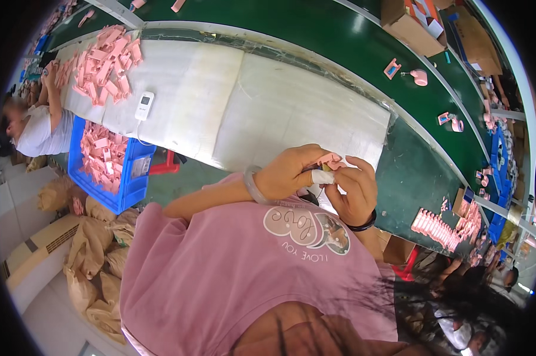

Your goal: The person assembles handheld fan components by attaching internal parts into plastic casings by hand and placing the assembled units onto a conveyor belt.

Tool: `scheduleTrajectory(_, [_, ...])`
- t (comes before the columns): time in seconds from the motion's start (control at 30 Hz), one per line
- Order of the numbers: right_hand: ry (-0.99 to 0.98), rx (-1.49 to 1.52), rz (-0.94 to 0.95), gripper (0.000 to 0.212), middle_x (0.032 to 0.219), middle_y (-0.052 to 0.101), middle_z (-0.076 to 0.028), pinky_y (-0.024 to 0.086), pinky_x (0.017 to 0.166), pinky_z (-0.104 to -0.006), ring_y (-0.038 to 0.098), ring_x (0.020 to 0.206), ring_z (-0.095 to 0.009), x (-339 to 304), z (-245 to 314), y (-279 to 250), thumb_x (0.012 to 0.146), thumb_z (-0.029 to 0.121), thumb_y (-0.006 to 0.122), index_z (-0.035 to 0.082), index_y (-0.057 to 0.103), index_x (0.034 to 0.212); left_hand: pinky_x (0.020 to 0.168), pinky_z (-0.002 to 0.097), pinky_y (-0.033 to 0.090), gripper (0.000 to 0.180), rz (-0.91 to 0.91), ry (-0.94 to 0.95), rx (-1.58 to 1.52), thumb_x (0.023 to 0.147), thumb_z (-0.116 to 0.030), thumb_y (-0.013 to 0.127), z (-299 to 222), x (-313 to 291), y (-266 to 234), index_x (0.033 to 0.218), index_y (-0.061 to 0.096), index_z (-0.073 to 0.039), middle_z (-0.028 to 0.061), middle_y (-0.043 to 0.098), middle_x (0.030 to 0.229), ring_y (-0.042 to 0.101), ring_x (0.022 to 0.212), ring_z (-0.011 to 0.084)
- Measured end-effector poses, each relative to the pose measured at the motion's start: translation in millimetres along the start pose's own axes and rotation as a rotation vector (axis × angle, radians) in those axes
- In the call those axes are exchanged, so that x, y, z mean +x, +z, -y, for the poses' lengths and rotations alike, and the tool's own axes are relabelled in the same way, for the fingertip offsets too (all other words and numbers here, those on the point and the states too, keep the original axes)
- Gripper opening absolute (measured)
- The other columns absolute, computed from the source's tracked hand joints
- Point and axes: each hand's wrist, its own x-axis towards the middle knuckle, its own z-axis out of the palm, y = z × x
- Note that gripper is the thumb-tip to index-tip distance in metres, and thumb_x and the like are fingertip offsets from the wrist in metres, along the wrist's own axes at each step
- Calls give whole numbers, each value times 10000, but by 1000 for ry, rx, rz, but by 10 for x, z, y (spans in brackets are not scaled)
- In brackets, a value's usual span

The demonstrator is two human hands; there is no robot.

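Note:
Close to my chest, both hands meet around a small pink plastic part [331,159]. My left hand [287,171] is closed on its left side, a pale bangle on the wrist. My right hand [355,191] curls in from the other side, its fingers bent and pinching at the same part. White tape [322,177] is wrapped round a finger where the hands meet. Most of the part is covered by my fingers, so its full shape does not show.
A white-covered table [291,101] carries a heap of pink parts [109,62] and a white handheld device [144,105]. At left stands a blue bin [130,199] of pink parts. Beyond runs a green conveyor belt [315,44]; rows of pink pieces [437,230] lie at right. Another person [45,127] works at far left.

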Motion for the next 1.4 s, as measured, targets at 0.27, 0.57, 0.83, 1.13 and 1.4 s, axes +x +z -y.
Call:
scheduleTrajectory(0.27, [-4,15,57,253,819,632,-65,518,759,-362,620,833,-288,5,12,-134,595,-12,747,29,668,832,879,248,451,428,92,-186,-180,893,-134,641,-28,29,3,1277,507,3,47,602,1127,550,1018,100])
scheduleTrajectory(0.57, [5,6,72,257,820,628,-64,521,768,-367,617,846,-287,27,-12,-130,598,-26,737,32,671,840,918,289,464,420,91,-45,-13,868,-60,641,71,46,-10,1257,502,18,109,608,1140,585,1053,165])
scheduleTrajectory(0.83, [29,-20,71,235,803,622,-62,522,812,-394,614,840,-285,27,6,-92,604,-43,721,30,661,820,904,277,458,403,38,-36,103,884,-140,652,21,33,-3,1249,542,-11,76,627,1115,594,1039,161])
scheduleTrajectory(1.13, [32,-49,67,213,778,615,-53,512,860,-416,616,807,-254,-8,28,-44,600,-49,715,33,641,782,854,293,472,364,38,45,226,876,-162,649,19,21,-26,1207,582,-28,79,635,1055,610,980,198])
scheduleTrajectory(1.4, [46,-49,74,237,769,607,-49,511,865,-407,621,826,-270,-55,24,-2,590,-54,709,33,629,796,830,300,468,298,27,-3,216,888,-153,624,-15,13,-26,1158,614,-28,87,640,1000,604,944,209])
